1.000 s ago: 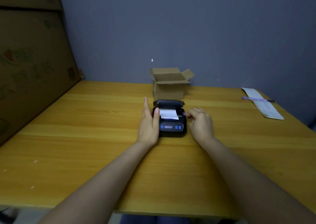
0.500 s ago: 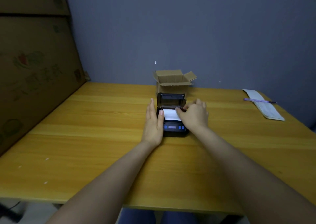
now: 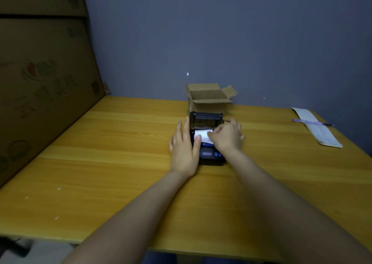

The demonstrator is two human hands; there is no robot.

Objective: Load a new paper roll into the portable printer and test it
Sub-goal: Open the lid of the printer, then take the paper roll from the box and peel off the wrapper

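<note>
A small black portable printer (image 3: 209, 158) sits mid-table with its lid (image 3: 206, 119) raised upright. White paper (image 3: 203, 135) lies across the open compartment. My left hand (image 3: 184, 146) lies flat against the printer's left side, thumb resting on the paper's left edge. My right hand (image 3: 227, 135) covers the printer's right half, its fingers curled onto the paper. Whether the roll itself is seated is hidden by my hands.
An open cardboard box (image 3: 209, 99) stands just behind the printer. A white notepad (image 3: 318, 128) with a purple pen (image 3: 310, 122) across it lies at the far right. Large cardboard cartons (image 3: 40, 82) wall off the left edge of the wooden table (image 3: 100, 173).
The printer lid went from nearly closed to upright. My right hand moved from the printer's right side onto the paper in the open compartment. My left hand stayed against the left side.
</note>
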